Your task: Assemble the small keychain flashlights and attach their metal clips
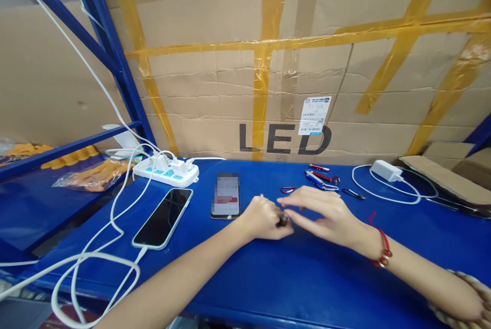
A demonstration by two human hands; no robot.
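Note:
My left hand rests on the blue table, closed into a loose fist around a small dark cylindrical object that pokes out at the thumb side. My right hand is right beside it, fingers stretched toward the left with the fingertips touching or nearly touching that small object. A red bead bracelet sits on my right wrist. Just behind my hands lie several small pen-like keychain items in red and blue, a red carabiner and a dark clip.
Two phones lie left of my hands: one lit, one dark on a white cable. A white power strip and a white charger with coiled cable sit near the taped cardboard box marked LED. Blue shelf frame stands left.

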